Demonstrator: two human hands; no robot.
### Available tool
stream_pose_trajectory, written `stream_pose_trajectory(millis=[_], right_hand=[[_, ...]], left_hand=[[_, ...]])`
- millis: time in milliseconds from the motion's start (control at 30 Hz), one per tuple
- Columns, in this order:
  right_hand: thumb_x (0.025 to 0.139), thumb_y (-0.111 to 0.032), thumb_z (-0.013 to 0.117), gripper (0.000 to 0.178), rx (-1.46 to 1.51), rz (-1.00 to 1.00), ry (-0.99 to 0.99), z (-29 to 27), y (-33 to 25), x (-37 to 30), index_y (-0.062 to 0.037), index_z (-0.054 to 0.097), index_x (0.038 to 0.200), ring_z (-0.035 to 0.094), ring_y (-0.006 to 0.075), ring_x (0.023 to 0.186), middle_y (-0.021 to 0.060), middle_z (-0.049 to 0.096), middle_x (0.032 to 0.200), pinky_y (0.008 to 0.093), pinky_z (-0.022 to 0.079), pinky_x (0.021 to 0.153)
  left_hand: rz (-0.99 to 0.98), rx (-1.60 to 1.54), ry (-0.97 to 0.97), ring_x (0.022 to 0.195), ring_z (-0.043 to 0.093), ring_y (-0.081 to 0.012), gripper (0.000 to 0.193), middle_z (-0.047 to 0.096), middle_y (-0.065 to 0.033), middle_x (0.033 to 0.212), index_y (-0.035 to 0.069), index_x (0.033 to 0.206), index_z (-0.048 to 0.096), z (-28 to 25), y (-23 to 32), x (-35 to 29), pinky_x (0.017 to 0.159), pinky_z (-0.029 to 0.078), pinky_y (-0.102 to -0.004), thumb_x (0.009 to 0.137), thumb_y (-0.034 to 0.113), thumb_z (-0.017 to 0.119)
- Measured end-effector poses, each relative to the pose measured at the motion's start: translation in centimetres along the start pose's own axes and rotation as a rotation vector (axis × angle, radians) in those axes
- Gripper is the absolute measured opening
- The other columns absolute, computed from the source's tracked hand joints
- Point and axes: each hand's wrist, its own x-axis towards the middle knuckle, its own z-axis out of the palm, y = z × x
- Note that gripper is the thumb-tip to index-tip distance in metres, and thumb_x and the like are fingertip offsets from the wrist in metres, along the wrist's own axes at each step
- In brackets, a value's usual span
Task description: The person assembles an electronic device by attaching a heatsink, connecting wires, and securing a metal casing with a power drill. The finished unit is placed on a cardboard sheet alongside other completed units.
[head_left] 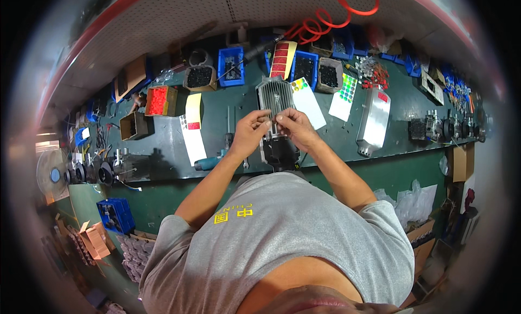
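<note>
The left forearm [209, 185] and right forearm [343, 174] slant forward and inward — left hand [251, 134] and right hand [298, 130] nearly meet, fingers [258, 115] curled. Whether either pinches anything is too small to tell.

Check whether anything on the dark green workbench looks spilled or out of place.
The loose heap of small red and silvery parts behind the smooth silver metal housing seems spilled: other small parts sit in blue plastic bins.
</note>
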Motion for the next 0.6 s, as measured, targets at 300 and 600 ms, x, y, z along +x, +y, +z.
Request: stream_pose_trajectory(millis=[300, 600], right_hand=[[0.098, -0.024, 0.069, 0.017, -0.048, 0.066, -0.002, -0.3, 0.2, 0.4, -0.0086, 0.064, 0.092, 0.053, 0.0058, 0.07, -0.0018, 0.061, 0.081, 0.0216, 0.043, 0.062], [0.097, -0.017, 0.069, 0.015, -0.095, 0.083, -0.01, -0.5, -0.4, 0.4, -0.0038, 0.071, 0.104, 0.054, 0.0058, 0.066, -0.0019, 0.064, 0.081, 0.0212, 0.043, 0.061]], left_hand=[[-0.047, 0.045, -0.061, 0.08, 0.06, -0.0073, 0.03, 0.069, -0.0032, 0.096, -0.002, 0.124, 0.066, 0.2, -0.5, 0.8, 0.071, 0.052, -0.0228, 0.097, 0.011, 0.068], [-0.07, -0.04, -0.018, 0.081, 0.066, -0.0082, 0.025, 0.072, -0.0069, 0.095, -0.003, 0.118, 0.068, 0.1, -0.8, 0.8, 0.068, 0.054, -0.0231, 0.097, 0.011, 0.067]])
